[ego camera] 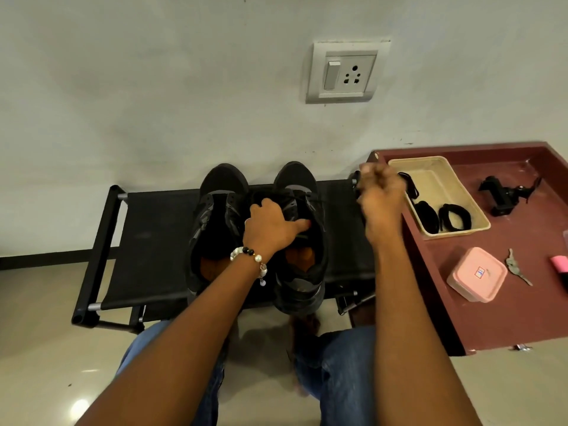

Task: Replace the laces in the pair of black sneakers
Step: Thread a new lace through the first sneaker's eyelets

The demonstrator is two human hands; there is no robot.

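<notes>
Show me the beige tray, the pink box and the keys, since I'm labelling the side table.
tray (408,163): head view, on its far rim.
pink box (476,273): head view, middle of its lid.
keys (514,265): head view, on the upper key's blade.

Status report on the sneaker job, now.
Left hand grips right sneaker at the tongue. Right hand raised, blurred, grip unclear. Spare laces in tray. Nothing blocking.
</notes>
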